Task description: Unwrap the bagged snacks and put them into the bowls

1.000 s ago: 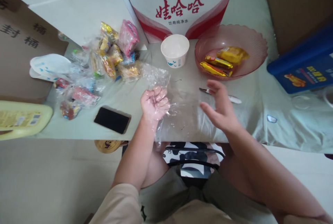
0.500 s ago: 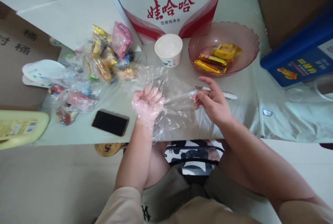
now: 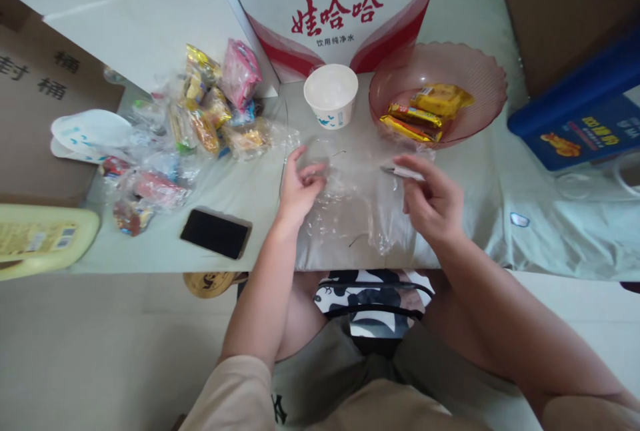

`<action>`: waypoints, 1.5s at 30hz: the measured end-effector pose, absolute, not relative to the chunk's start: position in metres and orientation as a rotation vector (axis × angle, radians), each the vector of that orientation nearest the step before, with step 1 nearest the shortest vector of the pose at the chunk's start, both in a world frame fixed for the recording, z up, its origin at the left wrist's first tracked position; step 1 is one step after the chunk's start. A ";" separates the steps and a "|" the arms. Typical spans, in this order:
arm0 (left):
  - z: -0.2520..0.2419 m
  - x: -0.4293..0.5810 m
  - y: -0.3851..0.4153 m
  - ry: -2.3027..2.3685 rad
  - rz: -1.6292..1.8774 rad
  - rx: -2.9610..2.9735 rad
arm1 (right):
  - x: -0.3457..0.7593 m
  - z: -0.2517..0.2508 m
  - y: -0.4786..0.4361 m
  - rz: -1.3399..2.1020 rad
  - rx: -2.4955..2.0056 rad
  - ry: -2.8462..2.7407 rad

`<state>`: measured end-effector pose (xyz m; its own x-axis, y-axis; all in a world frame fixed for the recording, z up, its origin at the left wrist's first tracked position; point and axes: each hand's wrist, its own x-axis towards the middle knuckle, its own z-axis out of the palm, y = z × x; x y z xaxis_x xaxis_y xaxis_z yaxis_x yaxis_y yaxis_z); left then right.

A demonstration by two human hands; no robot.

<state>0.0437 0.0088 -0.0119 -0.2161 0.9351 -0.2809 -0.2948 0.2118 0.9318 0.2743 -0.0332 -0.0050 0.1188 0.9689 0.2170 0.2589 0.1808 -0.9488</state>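
A clear thin plastic bag lies crumpled and spread on the cloth between my hands. My left hand is at its left side, fingers apart and blurred, with nothing seen in them. On the bag's right side is my right hand, index finger stretched out and the others partly curled; no held thing shows. A knife with a white handle lies behind its index finger, partly hidden by the hand. Beyond the bag stands a white paper cup. A pink scalloped bowl holds yellow snack packets.
Wrapped snacks are heaped at the left beside white paper cups. A black phone lies near the front edge. A water carton stands behind, a blue box at the right, a yellow jug at the left.
My left hand has come out of the clear plastic bag and opened. The bag, stretched between both hands before, has dropped onto the cloth. My right hand has shifted slightly right.
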 end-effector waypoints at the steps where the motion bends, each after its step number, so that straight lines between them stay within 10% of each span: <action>1: -0.012 0.041 0.011 1.315 1.393 0.701 | 0.277 -0.006 -0.031 0.842 -1.309 -1.303; 17: -0.006 0.010 -0.001 1.454 1.191 1.308 | 0.326 -0.004 -0.021 0.392 -1.446 -1.627; 26: 0.005 0.022 -0.002 1.215 1.256 0.956 | 0.341 0.016 -0.026 2.164 -0.785 -1.188; 32: 0.013 0.046 -0.002 1.199 0.602 0.920 | 0.315 0.005 -0.018 1.854 -0.942 -0.890; 36: 0.016 0.058 0.004 1.080 0.310 1.063 | 0.288 0.001 -0.026 2.295 -0.906 -1.222; 45: 0.005 0.042 -0.005 0.761 0.869 0.669 | 0.262 0.005 -0.036 2.097 -0.941 -1.099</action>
